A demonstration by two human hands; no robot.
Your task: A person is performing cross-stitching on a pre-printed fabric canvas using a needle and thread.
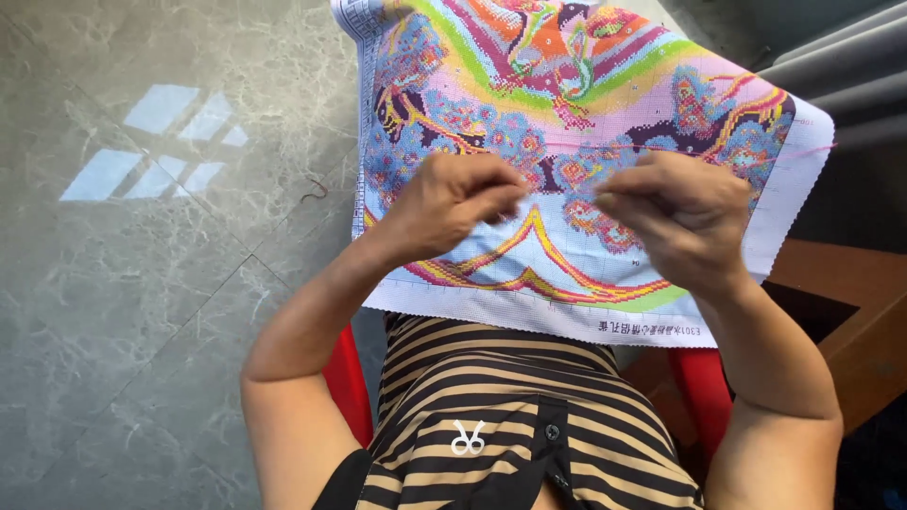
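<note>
A large cross-stitch cloth (586, 104) with a bright pattern of pink, blue, orange and green lies spread over my lap. My left hand (452, 200) hovers above its middle with fingers pinched together. My right hand (682, 217) sits close beside it, fingers also pinched. A thin pink thread (803, 148) runs from the right hand out toward the cloth's right edge. Whether a needle is between the fingers I cannot tell.
I sit on a red chair (348, 382) in a black and tan striped garment (491, 416). Grey marble floor tiles (142, 283) spread to the left with a patch of window light. A brown wooden table (850, 312) stands at the right.
</note>
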